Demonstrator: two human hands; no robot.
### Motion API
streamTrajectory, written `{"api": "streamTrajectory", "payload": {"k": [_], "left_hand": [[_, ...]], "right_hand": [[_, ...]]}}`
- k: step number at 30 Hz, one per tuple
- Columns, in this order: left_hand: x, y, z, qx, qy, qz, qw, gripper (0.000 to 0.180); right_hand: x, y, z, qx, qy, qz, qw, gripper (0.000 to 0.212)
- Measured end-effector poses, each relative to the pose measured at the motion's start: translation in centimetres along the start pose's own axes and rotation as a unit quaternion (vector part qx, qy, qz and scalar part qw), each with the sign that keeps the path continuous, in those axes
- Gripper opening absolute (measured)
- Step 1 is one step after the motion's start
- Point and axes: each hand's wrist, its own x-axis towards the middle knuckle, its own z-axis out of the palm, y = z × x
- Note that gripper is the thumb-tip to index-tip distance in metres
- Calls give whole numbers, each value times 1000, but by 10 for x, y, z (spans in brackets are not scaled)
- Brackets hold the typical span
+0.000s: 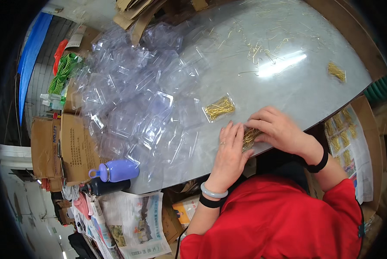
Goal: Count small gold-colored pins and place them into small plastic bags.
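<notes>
Near the table's front edge, a bunch of gold wire hooks [250, 137] sits between my two hands. My left hand [229, 159] presses against its left side, fingers close together and the thumb at the lower end. From the right, my right hand [279, 132] curls its fingers over the same bunch, slightly blurred. Whether a clear tray lies under this bunch is hidden by my fingers. Just beyond my left fingertips lies a clear plastic tray filled with gold wire hooks [220, 108]. Another filled pack [336, 72] lies at the table's right side.
A large heap of clear plastic trays [133, 90] covers the table's left. Loose gold hooks [262, 52] are scattered at the back. A purple bottle [119, 171] lies at the left edge. At right, a cardboard box [368, 138] holds several filled packs on newspaper.
</notes>
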Motion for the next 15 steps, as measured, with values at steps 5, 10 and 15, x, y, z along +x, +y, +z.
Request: {"api": "streamTrajectory", "payload": {"k": [5,10,15], "left_hand": [[2,7,7,15,-5,-17,1000,71],[2,-1,13,31,15,-3,999,68],[-4,0,11,-38,40,-29,998,74]], "right_hand": [[-19,-28,26,-10,140,111,984,63],[-4,-38,36,110,110,54,986,64],[-5,-19,15,104,61,-5,993,78]]}}
